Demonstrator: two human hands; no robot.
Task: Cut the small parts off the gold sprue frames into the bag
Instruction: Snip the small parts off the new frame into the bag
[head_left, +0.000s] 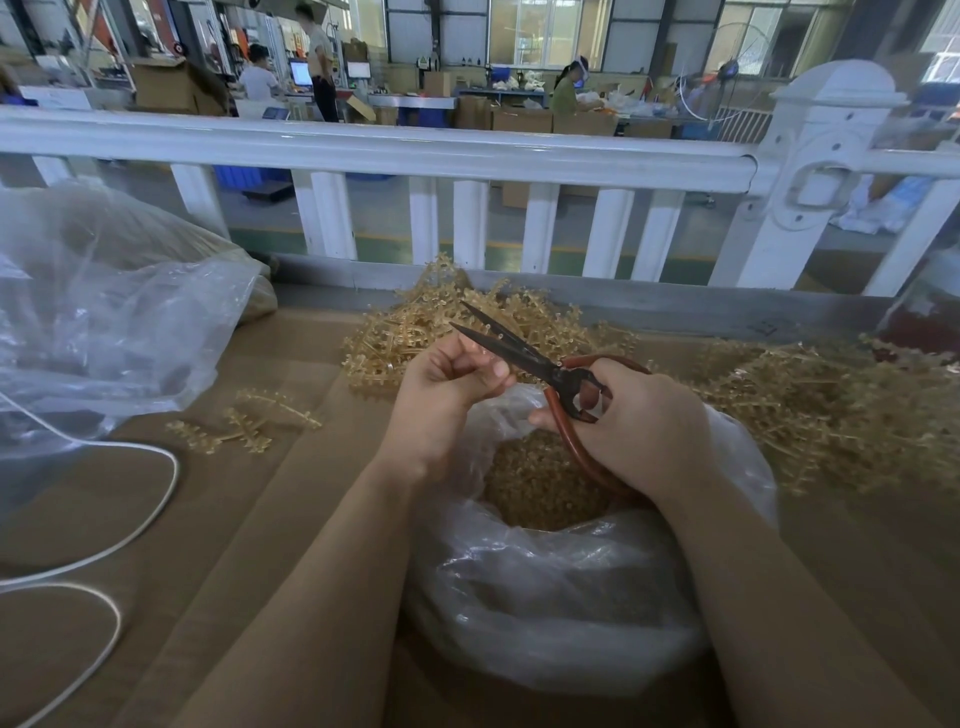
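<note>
Both forearms bare, reaching forward from bottom of frame and converging toward centre. Left hand (448, 384): wrist bent, fingers curled into a loose fist, thumb lying across the fingertips in a pinch, palm side toward camera. Right hand (631, 415): back of hand up, fingers curled round a handle loop, thumb through it. Hands near each other, not touching.

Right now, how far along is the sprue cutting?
Partway. Done: the clear bag already holds many cut gold parts. In hand: the right hand holds open scissors, and the left hand pinches something small at the blades. Left: big piles of sprue frames remain behind and to the right.
</note>
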